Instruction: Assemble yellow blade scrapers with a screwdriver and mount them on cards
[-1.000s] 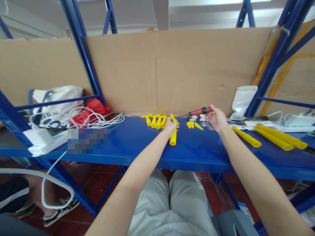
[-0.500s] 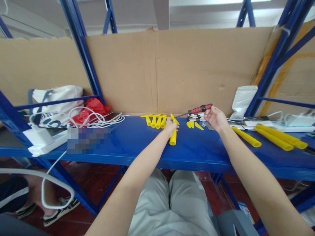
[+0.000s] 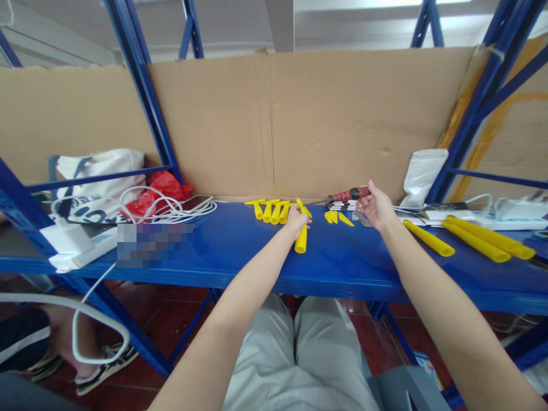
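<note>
In the head view my left hand [image 3: 297,221] is closed around a yellow plastic tube [image 3: 301,240] that has a flat yellow piece [image 3: 303,208] at its far end. My right hand [image 3: 377,206] pinches the end of the red and black handle of a screwdriver [image 3: 347,194]. Its shaft points left to the yellow parts; whether the tip touches them I cannot tell. Just left of my left hand lie several yellow T-shaped parts [image 3: 275,214]. Between my hands are several small yellow wedge-shaped pieces [image 3: 340,218].
Longer yellow tubes [image 3: 429,238] lie on the right of the blue shelf [image 3: 342,262]. White cables [image 3: 171,212], a power strip [image 3: 94,248] and a cloth bag [image 3: 103,182] are at the left. A cardboard sheet [image 3: 334,114] stands behind. Another person's leg [image 3: 77,342] shows at lower left.
The screwdriver has dipped slightly at the handle, and my right hand has shifted a little on its end. My left hand and the yellow tube have stayed put.
</note>
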`<control>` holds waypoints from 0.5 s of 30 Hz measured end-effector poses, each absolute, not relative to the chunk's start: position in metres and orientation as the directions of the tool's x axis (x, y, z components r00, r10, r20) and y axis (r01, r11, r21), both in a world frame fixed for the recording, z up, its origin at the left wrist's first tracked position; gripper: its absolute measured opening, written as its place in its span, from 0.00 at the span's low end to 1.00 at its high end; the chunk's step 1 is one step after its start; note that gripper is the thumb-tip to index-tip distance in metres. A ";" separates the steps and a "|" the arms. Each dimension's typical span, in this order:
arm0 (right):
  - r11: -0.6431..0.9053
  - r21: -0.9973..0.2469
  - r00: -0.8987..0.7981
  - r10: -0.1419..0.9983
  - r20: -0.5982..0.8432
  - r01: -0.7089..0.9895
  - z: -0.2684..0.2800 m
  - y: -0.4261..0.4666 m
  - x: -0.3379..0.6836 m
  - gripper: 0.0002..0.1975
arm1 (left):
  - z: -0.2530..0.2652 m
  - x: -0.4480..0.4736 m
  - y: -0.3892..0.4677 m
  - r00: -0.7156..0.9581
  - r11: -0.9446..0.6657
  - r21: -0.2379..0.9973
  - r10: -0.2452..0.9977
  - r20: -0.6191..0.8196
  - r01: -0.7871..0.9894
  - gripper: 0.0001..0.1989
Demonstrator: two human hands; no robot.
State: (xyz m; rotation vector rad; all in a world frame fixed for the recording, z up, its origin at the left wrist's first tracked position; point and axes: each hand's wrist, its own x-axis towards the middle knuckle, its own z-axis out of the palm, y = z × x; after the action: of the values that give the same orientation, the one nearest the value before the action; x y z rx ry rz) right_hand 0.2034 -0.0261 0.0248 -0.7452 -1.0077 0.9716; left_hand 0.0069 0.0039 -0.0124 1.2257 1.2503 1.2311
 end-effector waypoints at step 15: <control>0.437 -0.824 0.240 0.897 0.371 -0.361 0.026 -0.031 0.201 0.20 | -0.012 0.007 0.002 -0.035 -0.021 0.999 0.999 0.022 0.047 0.24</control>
State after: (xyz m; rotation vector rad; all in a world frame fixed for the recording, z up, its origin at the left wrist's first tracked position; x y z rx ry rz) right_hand 0.2007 -0.0309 0.0265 -0.6748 -0.9670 0.9565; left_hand 0.0071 0.0017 -0.0116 1.2422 1.2598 1.2293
